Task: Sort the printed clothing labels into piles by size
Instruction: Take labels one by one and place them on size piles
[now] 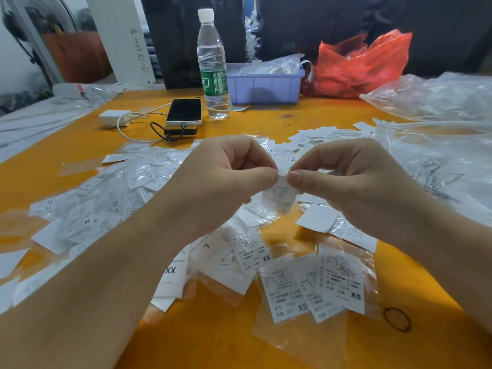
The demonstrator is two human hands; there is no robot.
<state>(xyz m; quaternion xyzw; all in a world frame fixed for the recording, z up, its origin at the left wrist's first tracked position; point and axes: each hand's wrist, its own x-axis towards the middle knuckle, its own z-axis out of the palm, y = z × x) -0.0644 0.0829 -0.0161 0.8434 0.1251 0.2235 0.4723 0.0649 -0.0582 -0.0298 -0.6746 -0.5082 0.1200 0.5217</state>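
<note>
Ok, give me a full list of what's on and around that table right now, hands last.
held label: one, white, pinched at its top edge between both hands
loose labels: many, white, scattered over mid table
XS labels: several, white, near edge, in clear sleeves
rubber band: one, dark, near right
table: one, orange
water bottle: one, clear, green wrapper, upright, far centre
phone: one, black screen, left of bottle, on a power bank
charger: one, white, left of phone
bin: one, lilac, right of bottle
red bag: one, far right
clear bags: several, right side
left hand: pinching label
right hand: pinching label
</note>
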